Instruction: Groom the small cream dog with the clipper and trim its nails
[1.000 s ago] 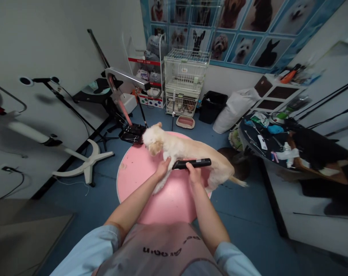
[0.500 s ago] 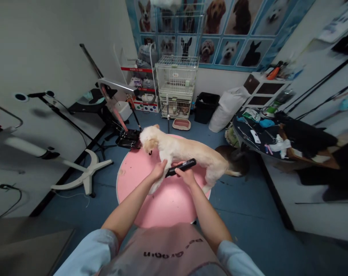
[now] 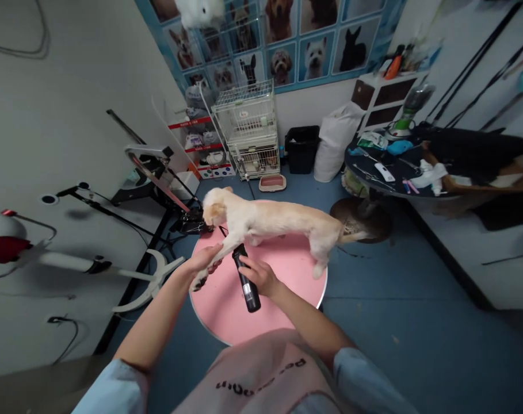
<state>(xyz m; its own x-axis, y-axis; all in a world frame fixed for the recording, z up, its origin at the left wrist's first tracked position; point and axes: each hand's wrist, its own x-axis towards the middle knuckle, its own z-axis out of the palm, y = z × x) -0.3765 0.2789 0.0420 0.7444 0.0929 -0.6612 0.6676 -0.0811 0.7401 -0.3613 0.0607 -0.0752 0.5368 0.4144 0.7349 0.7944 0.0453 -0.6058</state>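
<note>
Beyond your fingers (image 3: pixel 252 269) stands a pale dog (image 3: pixel 282 218). Your left hand (image 3: pixel 206 260) grips its outstretched foreleg (image 3: pixel 230 242); your right hand (image 3: pixel 261 276) grasps black clippers (image 3: pixel 247 287) beside it. Leg trimming seems in hand; the next move likely needs a steady hold.

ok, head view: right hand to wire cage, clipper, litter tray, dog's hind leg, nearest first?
1. Black clipper, in the right hand
2. Dog's hind leg, to the right
3. Pink litter tray, ahead, past the table
4. Wire cage, behind the tray
</note>
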